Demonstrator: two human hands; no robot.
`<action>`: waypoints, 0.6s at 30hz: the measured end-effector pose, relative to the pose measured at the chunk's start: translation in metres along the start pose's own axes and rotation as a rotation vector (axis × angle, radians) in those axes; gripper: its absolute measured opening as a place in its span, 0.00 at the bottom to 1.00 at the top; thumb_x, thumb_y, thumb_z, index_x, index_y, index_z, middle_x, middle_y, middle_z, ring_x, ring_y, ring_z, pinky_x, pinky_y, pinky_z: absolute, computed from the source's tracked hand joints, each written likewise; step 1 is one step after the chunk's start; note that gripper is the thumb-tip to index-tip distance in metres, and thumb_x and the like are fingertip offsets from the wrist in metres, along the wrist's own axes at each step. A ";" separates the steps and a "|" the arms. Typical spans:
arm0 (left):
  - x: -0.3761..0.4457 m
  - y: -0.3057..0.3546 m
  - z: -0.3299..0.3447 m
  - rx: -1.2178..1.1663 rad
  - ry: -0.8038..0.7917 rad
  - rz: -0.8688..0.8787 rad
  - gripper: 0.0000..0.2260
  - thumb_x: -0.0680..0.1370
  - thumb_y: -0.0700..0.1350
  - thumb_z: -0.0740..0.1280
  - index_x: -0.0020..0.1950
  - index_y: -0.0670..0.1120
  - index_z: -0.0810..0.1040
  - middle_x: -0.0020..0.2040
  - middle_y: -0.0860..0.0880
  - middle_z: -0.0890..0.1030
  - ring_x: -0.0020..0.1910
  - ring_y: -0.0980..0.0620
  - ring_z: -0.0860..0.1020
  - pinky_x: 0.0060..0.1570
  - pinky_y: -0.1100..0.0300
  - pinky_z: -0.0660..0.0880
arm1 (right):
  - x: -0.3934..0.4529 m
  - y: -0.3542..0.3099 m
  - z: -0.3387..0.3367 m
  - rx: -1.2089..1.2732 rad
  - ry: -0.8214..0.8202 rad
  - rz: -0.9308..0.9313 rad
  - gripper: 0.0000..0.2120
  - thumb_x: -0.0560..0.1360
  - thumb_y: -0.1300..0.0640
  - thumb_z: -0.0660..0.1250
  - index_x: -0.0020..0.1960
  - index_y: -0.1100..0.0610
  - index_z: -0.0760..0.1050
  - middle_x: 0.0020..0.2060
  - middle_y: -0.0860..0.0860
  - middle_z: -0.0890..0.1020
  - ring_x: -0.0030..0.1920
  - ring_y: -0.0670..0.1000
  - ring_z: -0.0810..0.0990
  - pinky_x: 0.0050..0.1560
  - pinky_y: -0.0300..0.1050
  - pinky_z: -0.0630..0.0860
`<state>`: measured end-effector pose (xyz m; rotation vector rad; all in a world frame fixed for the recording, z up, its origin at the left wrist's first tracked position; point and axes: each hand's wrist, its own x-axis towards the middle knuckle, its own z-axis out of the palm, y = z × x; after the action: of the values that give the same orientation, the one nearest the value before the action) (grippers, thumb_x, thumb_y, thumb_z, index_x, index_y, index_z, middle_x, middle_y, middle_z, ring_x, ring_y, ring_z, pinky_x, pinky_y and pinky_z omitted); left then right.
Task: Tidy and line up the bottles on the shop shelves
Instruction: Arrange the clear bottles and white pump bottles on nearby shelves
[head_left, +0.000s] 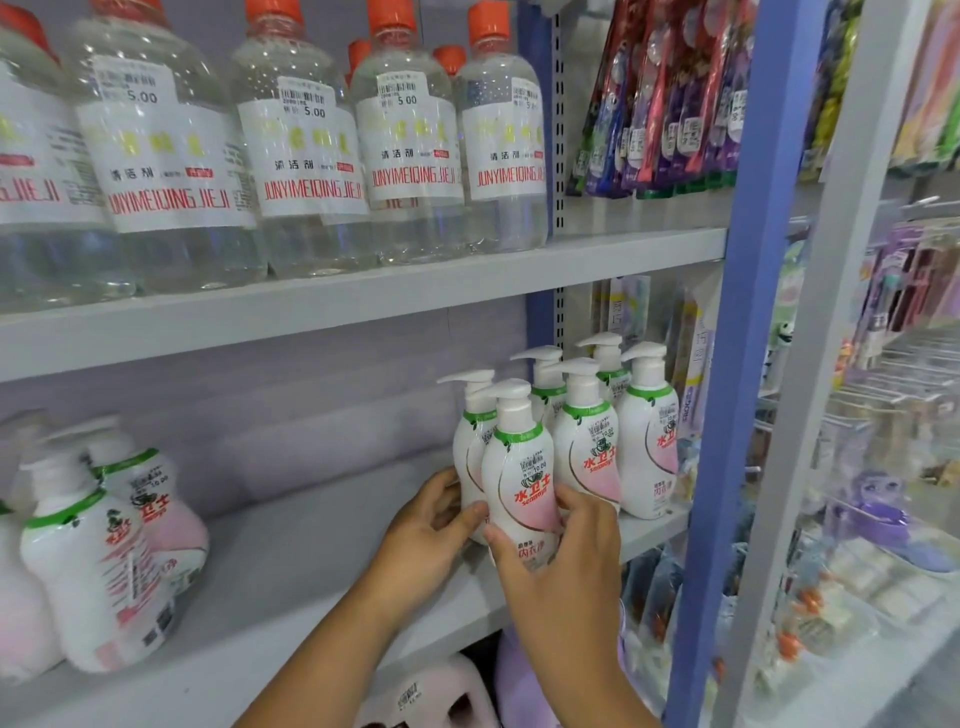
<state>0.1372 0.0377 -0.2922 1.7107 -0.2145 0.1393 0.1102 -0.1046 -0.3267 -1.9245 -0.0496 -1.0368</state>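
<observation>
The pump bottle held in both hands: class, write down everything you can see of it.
The pump bottle is white, glossy plastic by its look, with a pink curved panel, red lettering, a green neck band, a price sticker and a white pump head whose spout points left. It stands upright at the front of the lower shelf, just ahead of five matching bottles. The left hand holds its left side; the right hand grips its lower right.

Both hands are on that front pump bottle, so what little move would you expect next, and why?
Probably a short slide right. Both the left hand and right hand hold the front pump bottle, which stands forward and left of its neighbour at the shelf edge.
</observation>
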 end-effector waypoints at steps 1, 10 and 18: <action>0.000 0.000 0.000 -0.002 -0.006 -0.004 0.15 0.81 0.39 0.67 0.65 0.53 0.76 0.58 0.56 0.84 0.59 0.58 0.81 0.57 0.63 0.77 | 0.000 0.000 0.000 -0.005 -0.003 -0.004 0.32 0.64 0.41 0.80 0.60 0.51 0.70 0.52 0.38 0.65 0.56 0.51 0.73 0.53 0.56 0.78; -0.015 0.007 0.000 0.091 0.050 -0.045 0.18 0.82 0.48 0.67 0.72 0.56 0.73 0.61 0.58 0.82 0.59 0.64 0.80 0.61 0.62 0.76 | -0.020 -0.028 -0.017 0.181 0.053 0.027 0.34 0.68 0.40 0.76 0.68 0.54 0.71 0.59 0.44 0.69 0.58 0.54 0.76 0.54 0.53 0.76; -0.132 0.029 -0.113 0.213 0.680 0.147 0.12 0.79 0.36 0.68 0.54 0.53 0.81 0.50 0.60 0.85 0.50 0.63 0.82 0.48 0.74 0.73 | -0.061 -0.094 0.039 0.428 -0.407 -0.031 0.14 0.70 0.49 0.73 0.54 0.43 0.75 0.49 0.39 0.76 0.49 0.45 0.79 0.47 0.33 0.73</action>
<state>0.0054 0.1531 -0.2756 1.7567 0.1882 0.8594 0.0568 -0.0008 -0.3107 -1.7083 -0.4935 -0.5783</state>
